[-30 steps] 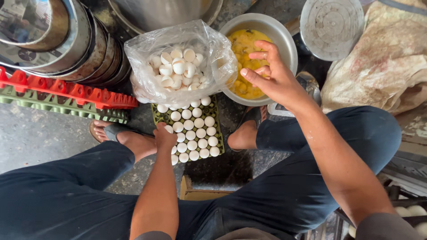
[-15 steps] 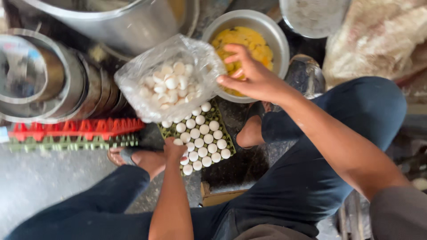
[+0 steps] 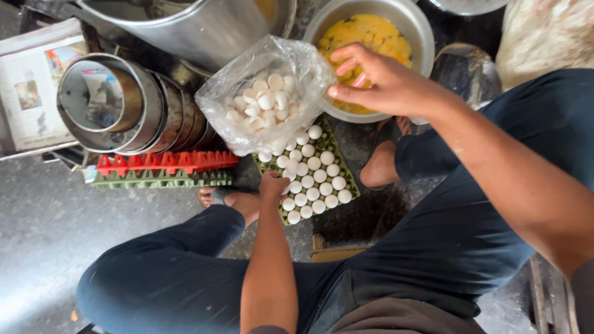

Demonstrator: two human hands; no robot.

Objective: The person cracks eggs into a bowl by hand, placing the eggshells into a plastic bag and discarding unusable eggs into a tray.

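Head view: two hands, one egg tray (image 3: 337, 158), one bowl (image 3: 421, 37).

You have one green egg tray (image 3: 344, 162) under your left hand (image 3: 273, 184), with about twenty white eggs (image 3: 314, 163) showing beyond your left fingertips. One clear plastic bag (image 3: 266, 99) sits just past them, holding some fifteen shells that can be counted. One steel bowl (image 3: 416, 25) of yolk lies under your right hand (image 3: 383, 83). Left of your left fingers you have two stacks of empty trays, one red (image 3: 167, 162) and one green (image 3: 161, 179), and roughly five nested steel tins (image 3: 133, 105). One big steel pot (image 3: 198, 28) stands beyond them.
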